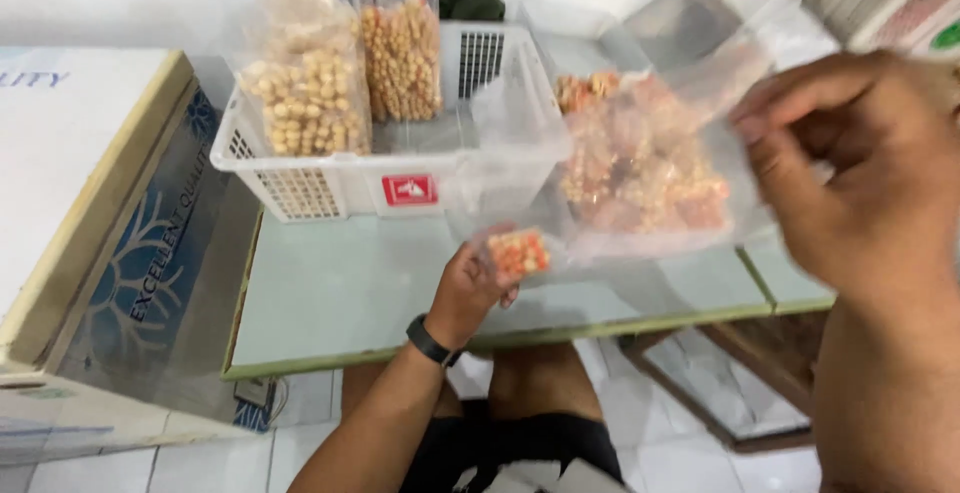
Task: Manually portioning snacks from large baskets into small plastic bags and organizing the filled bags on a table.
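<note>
Head view looked down on a pale green table, taken as the landmark for all that follows; toward its far edge stood a white slotted basket, and upright in the basket were two clear packets of snacks, a packet of pale round pieces nearer the table's left side and a packet of golden-orange pieces just beside it toward the middle. Above the table's near right part hung a large clear plastic bag holding orange and pink snack pieces, tilted and blurred; the left hand, a dark band on its wrist, was above the table's near edge with its fingers curled around the bag's lower corner, where a small clump of orange pieces showed; the right hand, beyond the table's right side and close to the camera, pinched the bag's upper edge between thumb and fingers, though blur hid the exact grip. Left of the table stood a large cardboard box with blue print, touching or just beside the table's edge; below the near edge, the person's knees and dark shorts showed over a white tiled floor.
</note>
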